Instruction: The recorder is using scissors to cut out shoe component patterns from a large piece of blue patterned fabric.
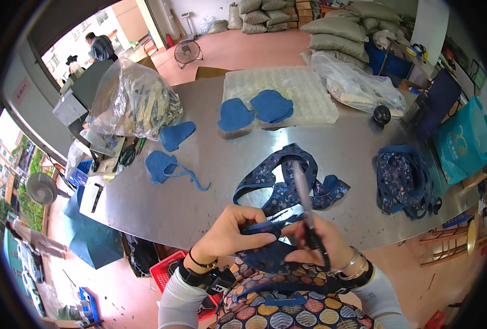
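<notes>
My left hand (228,233) pinches the edge of a dark blue floral fabric piece (288,193), which looks like a strappy garment with blue trim. Its far part lies looped on the metal table, and its near part hangs at the table edge by my apron. In my right hand (331,241) are scissors (304,194), black at the handle, with the blades pointing away from me and blurred. The right fingers are close to the fabric beside my left hand; whether they touch it I cannot tell.
Blue cut pieces (236,114) lie toward the back, one with a trailing strip (186,172). A pile of floral garments (402,178) sits at right, near a turquoise bag (462,140). Behind are a large plastic bag (136,98) and a translucent sheet (309,98). The metal table's (210,142) edge curves nearby.
</notes>
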The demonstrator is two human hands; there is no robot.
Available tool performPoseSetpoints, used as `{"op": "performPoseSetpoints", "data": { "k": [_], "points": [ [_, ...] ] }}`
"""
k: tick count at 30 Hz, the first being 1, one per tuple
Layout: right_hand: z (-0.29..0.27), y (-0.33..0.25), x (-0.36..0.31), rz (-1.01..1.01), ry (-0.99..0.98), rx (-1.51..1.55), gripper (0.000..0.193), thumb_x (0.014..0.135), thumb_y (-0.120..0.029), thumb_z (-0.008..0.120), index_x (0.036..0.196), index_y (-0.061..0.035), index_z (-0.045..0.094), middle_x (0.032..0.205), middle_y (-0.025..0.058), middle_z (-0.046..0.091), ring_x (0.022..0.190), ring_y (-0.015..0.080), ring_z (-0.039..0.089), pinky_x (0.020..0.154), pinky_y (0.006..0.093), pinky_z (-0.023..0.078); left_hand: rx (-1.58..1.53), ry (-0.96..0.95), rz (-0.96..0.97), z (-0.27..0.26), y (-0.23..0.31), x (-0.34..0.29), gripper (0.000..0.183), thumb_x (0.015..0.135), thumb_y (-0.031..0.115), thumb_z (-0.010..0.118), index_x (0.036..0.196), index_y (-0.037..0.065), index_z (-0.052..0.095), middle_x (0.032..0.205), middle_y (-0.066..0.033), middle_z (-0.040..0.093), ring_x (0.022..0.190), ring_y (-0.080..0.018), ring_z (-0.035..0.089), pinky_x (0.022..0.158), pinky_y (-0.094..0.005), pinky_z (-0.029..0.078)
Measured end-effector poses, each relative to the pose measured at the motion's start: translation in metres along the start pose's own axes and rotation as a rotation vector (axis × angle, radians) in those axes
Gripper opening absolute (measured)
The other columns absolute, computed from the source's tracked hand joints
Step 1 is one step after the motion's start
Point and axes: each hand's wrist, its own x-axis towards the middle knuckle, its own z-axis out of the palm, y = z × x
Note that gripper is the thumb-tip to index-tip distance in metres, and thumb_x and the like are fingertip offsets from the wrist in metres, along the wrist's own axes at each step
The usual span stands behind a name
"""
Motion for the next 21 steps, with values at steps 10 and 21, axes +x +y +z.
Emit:
{"op": "performPoseSetpoints", "data": {
  "k": [10,21],
  "points": [
    [0.034,0.022,0.017,-0.166,0.363,0.102,0.036,0.073,-0.023,0.079,0.084,-0.0082,0.048,0.058,-0.0053,0.046,0.051,0.0029,0.039,0.048,0.0189,0.033,0.338,0.487,-0.029,0.01,-0.015,-0.043,0.019,0.089,0.011,0.053,0.094,-0.005,0.061,0.081,-0.007,0.064,0.066,-0.0119,0.055,0.062,-0.0268,0.044],
    [0.028,0.033,-0.012,0.062,-0.062,0.474,0.055,0.068,-0.03,0.081,0.103,-0.0041,0.048,0.074,0.0,0.053,0.057,0.0047,0.041,0.055,0.0193,0.037,-0.491,0.569,0.074,0.048,-0.009,-0.013,0.014,0.086,0.004,0.057,0.097,-0.004,0.059,0.085,-0.0116,0.065,0.072,-0.0176,0.064,0.067,-0.0274,0.052]
  ]
}}
